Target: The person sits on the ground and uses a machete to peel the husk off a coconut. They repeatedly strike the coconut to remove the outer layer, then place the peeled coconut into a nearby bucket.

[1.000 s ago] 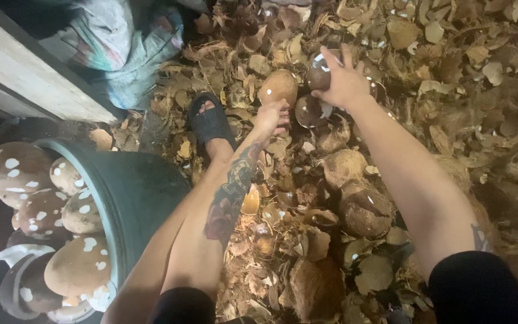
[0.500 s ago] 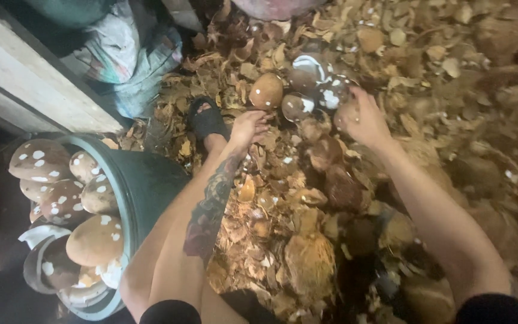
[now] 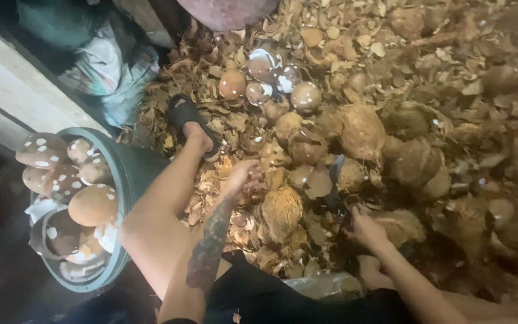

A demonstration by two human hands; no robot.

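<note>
The floor [image 3: 487, 72] is buried in a wide heap of brown coconut husk and shell scraps, with whole husked coconuts [image 3: 361, 129] piled across the middle and a few peeled, white-flecked ones [image 3: 265, 66] at the far side beside a sandalled foot [image 3: 190, 120]. At the near left a green bucket [image 3: 136, 174] holds peeled brown coconuts [image 3: 91, 204] heaped above its rim. The left hand [image 3: 241, 176] hovers over the scraps, fingers loosely curled and grasping nothing, just left of a fibrous coconut [image 3: 280, 211], while the right hand [image 3: 364, 227] is clenched on a dark blade handle [image 3: 336, 191] among the husks.
</note>
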